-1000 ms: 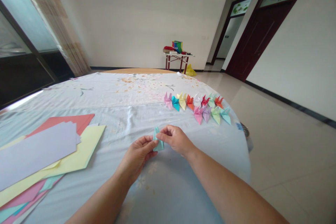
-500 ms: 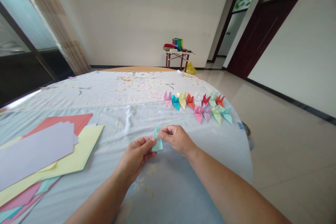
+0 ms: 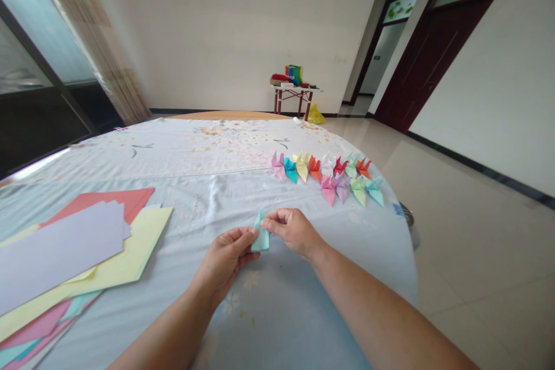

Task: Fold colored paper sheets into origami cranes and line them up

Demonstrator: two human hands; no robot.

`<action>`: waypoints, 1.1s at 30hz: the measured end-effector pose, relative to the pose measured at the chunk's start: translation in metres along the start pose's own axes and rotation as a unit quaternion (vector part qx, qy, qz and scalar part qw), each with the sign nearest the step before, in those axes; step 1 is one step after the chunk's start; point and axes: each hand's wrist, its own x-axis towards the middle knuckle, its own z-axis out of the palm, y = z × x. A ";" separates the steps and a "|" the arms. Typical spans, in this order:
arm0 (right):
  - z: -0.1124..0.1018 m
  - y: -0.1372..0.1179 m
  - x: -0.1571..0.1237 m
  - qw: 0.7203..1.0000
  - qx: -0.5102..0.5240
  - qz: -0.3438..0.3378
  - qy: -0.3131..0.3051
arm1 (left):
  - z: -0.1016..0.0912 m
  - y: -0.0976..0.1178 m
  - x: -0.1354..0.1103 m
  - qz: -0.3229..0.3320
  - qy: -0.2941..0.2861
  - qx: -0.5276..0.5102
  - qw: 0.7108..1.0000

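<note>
A small piece of folded mint-green paper (image 3: 261, 239), narrow and pointed at the top, is held between my two hands over the near part of the table. My left hand (image 3: 232, 248) pinches its lower left side, thumb in front and fingers behind. On its upper right edge, my right hand (image 3: 291, 230) grips with thumb and index finger. Some of the folds are covered by my fingers. Beyond my right hand stand several finished paper cranes (image 3: 328, 189) in two rows, in pink, blue, yellow, red, white, purple and green.
Sheets of coloured paper (image 3: 147, 231) lie in a loose pile at the left. A pale flowered tablecloth (image 3: 182, 156) covers the round table. Against the far wall is a small table (image 3: 299, 88) with items on it, a yellow bag (image 3: 315, 115) beside it.
Both hands keep nearly the same hold on the folded paper. The whole view has shifted very slightly.
</note>
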 end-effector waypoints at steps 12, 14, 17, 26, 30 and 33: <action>-0.003 -0.006 -0.002 0.998 -0.053 -0.044 -0.001 | 0.002 0.000 -0.001 0.022 0.011 0.040 0.999; -0.004 -0.008 -0.003 0.996 -0.061 -0.053 -0.027 | 0.003 0.001 -0.001 0.022 0.008 0.050 0.998; -0.005 -0.009 -0.004 0.996 -0.070 -0.045 -0.044 | 0.004 0.001 -0.002 0.023 0.007 0.067 0.997; -0.005 -0.004 -0.001 0.999 -0.002 -0.009 -0.038 | 0.007 -0.001 -0.002 0.036 -0.014 0.100 0.994; -0.010 -0.001 0.005 0.998 0.053 0.001 0.026 | 0.009 -0.004 -0.005 0.017 -0.033 0.114 0.993; -0.016 0.002 0.011 0.990 0.100 0.004 0.101 | 0.011 -0.004 -0.005 0.009 -0.030 0.116 0.993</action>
